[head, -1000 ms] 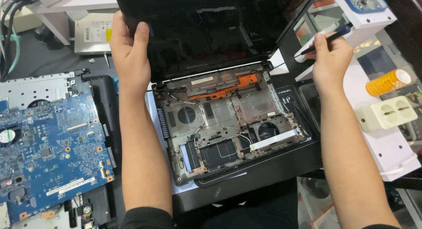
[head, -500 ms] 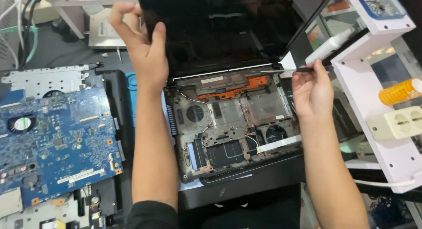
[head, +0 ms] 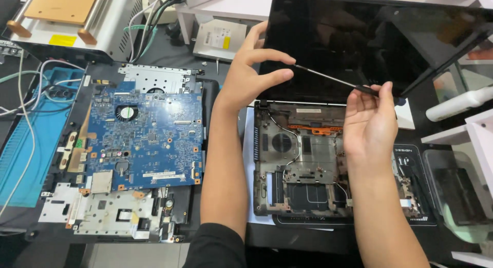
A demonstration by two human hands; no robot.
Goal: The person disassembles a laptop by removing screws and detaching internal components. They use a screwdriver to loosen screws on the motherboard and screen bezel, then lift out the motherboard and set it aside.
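Note:
An opened laptop base with bare internals lies in front of me, its dark screen tilted up behind it. My right hand holds a thin screwdriver by its black handle, the shaft slanting up-left across the screen. At the screen's left edge, my left hand has thumb and forefinger pinched around the screwdriver's tip.
A blue motherboard with metal plates lies on the left, beside a blue mat and cables. An optical drive sits at the back. White shelving and a white tube stand on the right.
My left hand let go of the screen's edge and moved to the screwdriver's tip. My right hand rose with the screwdriver, which now points left across the screen.

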